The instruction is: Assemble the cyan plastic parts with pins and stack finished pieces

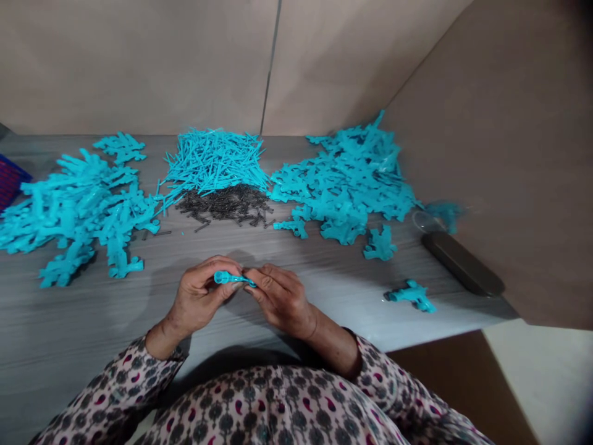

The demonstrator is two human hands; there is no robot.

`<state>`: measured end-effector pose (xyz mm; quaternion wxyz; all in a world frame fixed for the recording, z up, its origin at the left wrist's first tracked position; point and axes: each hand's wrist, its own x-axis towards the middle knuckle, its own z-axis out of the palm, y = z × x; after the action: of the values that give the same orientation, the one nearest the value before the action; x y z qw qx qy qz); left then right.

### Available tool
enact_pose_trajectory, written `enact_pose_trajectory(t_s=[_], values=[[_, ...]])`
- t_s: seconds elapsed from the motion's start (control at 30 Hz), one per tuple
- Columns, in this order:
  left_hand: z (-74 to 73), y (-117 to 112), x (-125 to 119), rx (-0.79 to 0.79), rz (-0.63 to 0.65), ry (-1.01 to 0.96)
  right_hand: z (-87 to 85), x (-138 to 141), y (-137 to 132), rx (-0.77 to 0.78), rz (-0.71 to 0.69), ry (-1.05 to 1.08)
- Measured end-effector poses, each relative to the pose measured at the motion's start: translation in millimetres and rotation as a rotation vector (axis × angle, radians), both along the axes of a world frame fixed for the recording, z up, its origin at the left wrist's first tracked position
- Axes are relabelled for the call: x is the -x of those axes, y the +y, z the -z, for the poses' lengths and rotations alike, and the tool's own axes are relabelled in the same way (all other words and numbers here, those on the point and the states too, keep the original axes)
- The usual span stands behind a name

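Note:
Both of my hands meet over the front middle of the table, around one turquoise plastic toy gun part (225,277). My left hand (198,293) is closed on its wider, rounded end, between thumb and fingers. At the thin end, my right hand (280,295) pinches with thumb and fingertips; its fingers cover much of that end. Whether a smaller piece sits in the right fingertips is hidden. Straight beyond the hands lies a heap of small dark pins (225,204), touching a pile of thin turquoise sticks (215,161).
Turquoise gun-shaped pieces form a heap on the left (69,204) and another on the right (347,179). A single turquoise toy gun (414,295) lies near the right edge. A dark oblong case (463,264) rests against the right panel (500,154). A blue-red basket (10,182) shows far left.

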<state>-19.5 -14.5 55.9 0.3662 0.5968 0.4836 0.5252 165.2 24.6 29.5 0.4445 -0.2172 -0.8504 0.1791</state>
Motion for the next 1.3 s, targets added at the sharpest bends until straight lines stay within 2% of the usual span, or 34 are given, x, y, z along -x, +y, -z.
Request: enact_pose_trajectory(t_s=[0.43,0.53,0.63,0.8,0.93,1.03,1.13,1.23,1.3], values=[[-1.6,0,-2,0.043,-0.006,-0.075,-8.3,2,0,-0.025,0.004,0.035],[-0.4,0,-1,0.124,-0.013,-0.11,-5.1,2,2,0.019,-0.03,0.031],[4.5,2,0,0.256,-0.022,-0.153,1.9,3,7,0.134,-0.064,-0.004],[13.7,8,-6,0.459,-0.105,-0.223,13.0,4,14,0.26,0.008,-0.102],[24.4,12,-11,0.528,-0.169,-0.215,21.1,5,17,0.316,0.061,-0.162],[34.5,15,-8,0.515,-0.185,-0.111,25.7,6,22,0.284,0.063,-0.195],[39.4,16,1,0.413,-0.184,0.16,27.5,7,28,0.252,0.052,-0.199],[35.9,15,9,0.271,-0.184,0.411,27.3,8,30,0.27,0.052,-0.188],[31.6,11,12,0.188,-0.118,0.503,27.3,7,29,0.287,0.047,-0.189]])
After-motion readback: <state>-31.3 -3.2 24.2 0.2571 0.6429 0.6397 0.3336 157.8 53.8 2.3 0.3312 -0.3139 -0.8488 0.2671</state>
